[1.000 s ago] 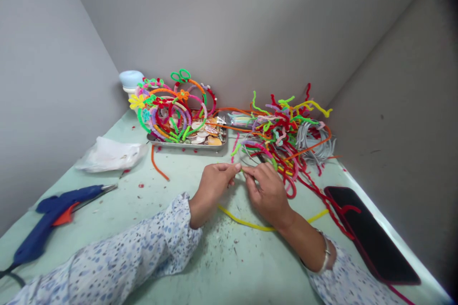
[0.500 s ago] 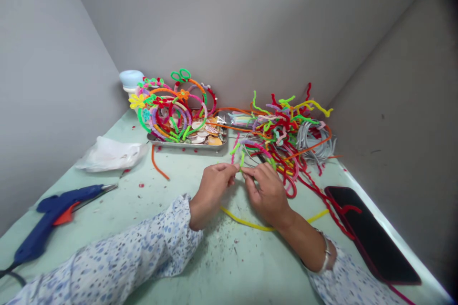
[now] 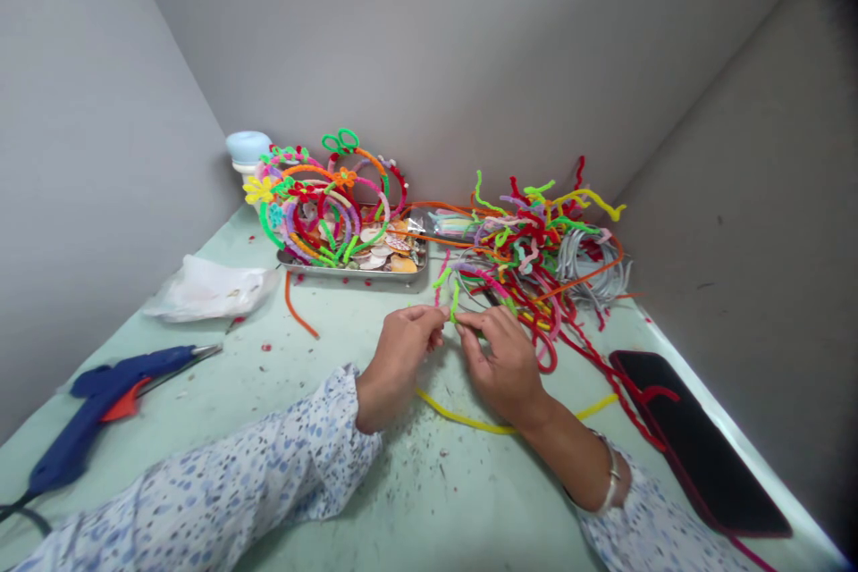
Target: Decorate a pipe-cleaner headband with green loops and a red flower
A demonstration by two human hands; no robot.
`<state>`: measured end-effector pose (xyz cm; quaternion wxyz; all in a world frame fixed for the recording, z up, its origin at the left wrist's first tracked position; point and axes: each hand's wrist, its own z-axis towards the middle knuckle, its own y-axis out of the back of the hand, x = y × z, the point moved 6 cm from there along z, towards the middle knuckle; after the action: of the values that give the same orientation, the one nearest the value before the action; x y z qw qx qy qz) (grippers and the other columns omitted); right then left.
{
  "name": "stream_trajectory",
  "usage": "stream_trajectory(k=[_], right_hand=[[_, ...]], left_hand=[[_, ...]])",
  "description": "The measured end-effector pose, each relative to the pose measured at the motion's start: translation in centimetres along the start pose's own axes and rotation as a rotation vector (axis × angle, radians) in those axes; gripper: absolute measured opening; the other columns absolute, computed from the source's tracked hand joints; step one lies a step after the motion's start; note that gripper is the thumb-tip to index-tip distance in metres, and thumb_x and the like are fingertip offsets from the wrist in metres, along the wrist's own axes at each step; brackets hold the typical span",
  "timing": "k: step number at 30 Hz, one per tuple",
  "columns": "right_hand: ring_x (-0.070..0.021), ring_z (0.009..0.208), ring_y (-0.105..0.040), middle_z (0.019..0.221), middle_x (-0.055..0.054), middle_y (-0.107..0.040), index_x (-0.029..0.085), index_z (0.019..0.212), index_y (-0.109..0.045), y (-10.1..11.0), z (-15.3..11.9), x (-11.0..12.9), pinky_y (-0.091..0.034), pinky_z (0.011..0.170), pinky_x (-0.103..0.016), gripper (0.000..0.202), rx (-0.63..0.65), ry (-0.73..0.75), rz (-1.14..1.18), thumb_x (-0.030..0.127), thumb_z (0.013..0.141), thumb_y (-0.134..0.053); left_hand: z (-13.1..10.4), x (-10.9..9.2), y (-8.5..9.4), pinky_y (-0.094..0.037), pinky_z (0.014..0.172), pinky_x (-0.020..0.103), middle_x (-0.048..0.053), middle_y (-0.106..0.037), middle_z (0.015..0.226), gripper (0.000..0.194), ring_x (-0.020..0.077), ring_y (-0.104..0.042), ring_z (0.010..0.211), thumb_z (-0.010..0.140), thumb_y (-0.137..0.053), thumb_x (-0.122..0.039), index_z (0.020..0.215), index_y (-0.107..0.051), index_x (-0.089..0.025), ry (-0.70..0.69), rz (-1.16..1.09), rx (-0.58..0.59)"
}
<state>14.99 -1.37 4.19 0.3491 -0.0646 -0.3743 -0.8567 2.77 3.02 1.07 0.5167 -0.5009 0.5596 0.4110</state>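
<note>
Near the middle of the table, my left hand (image 3: 400, 357) and my right hand (image 3: 502, 362) meet fingertip to fingertip. Both pinch a short lime-green pipe cleaner (image 3: 455, 299), whose free end sticks up between them. The part inside the fingers is hidden. A yellow pipe cleaner (image 3: 469, 421) lies on the table below the hands and passes under my right wrist. Just beyond my right hand is a tangled pile of coloured pipe cleaners (image 3: 529, 237).
A metal tray (image 3: 355, 273) at the back holds decorated headbands and flat pieces. A blue glue gun (image 3: 80, 420) and a plastic bag (image 3: 211, 289) lie left. At right are a phone (image 3: 697, 438) and a grey wire coil (image 3: 593, 268). Walls enclose the table.
Both hands keep their pinch with barely any movement. The upright lime-green end has shifted very slightly, and the whole view has moved a little.
</note>
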Motion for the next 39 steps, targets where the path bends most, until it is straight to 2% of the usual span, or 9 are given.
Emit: stream_trajectory(k=[6,12,19,28,39], right_hand=[[-0.0205,0.078,-0.052,0.078,-0.005,-0.06,0.021,0.094,-0.059,0.1,0.0,0.0,-0.045,0.071,-0.036,0.014,-0.003,-0.006,0.022,0.015,0.085,-0.05],[-0.0201,0.079,-0.053,0.079,-0.005,-0.06,0.02,0.092,-0.058,0.2,0.0,-0.1,-0.045,0.072,-0.036,0.012,-0.012,-0.034,0.05,0.014,0.085,-0.051],[-0.0193,0.076,-0.053,0.078,-0.004,-0.06,0.021,0.09,-0.059,0.4,0.1,-0.4,-0.044,0.069,-0.035,0.01,-0.03,-0.093,0.1,0.016,0.085,-0.051],[-0.0194,0.077,-0.055,0.079,-0.004,-0.06,0.02,0.09,-0.06,0.4,0.1,-0.4,-0.045,0.071,-0.035,0.01,-0.025,-0.116,0.144,0.016,0.085,-0.053],[-0.0186,0.079,-0.056,0.08,-0.003,-0.061,0.02,0.089,-0.06,0.3,0.1,-0.9,-0.044,0.073,-0.033,0.009,-0.023,-0.153,0.149,0.016,0.084,-0.054]], left_hand=[[-0.1,-0.1,-0.2,-0.035,0.055,0.024,-0.001,-0.047,0.059,0.024,0.0118,-0.043,0.056,0.073,-0.055,-0.037,0.059,-0.052,-0.018,0.008,-0.005,0.016],[-0.2,-0.4,-0.5,-0.037,0.058,0.023,-0.001,-0.051,0.062,0.016,0.011,-0.046,0.058,0.074,-0.057,-0.033,0.07,-0.059,-0.017,0.016,-0.106,0.04],[-0.2,-0.4,-0.6,-0.038,0.059,0.022,-0.002,-0.053,0.062,0.023,0.0094,-0.047,0.058,0.075,-0.06,-0.039,0.075,-0.06,-0.016,-0.002,-0.159,0.078],[-0.4,-0.4,-1.0,-0.039,0.061,0.021,-0.002,-0.054,0.065,0.023,0.0086,-0.049,0.061,0.081,-0.057,-0.039,0.082,-0.059,-0.016,-0.034,-0.229,0.122],[-0.2,-0.2,-1.1,-0.039,0.06,0.021,-0.001,-0.056,0.068,0.024,0.0084,-0.051,0.061,0.081,-0.059,-0.038,0.086,-0.06,-0.015,-0.012,-0.254,0.126]])
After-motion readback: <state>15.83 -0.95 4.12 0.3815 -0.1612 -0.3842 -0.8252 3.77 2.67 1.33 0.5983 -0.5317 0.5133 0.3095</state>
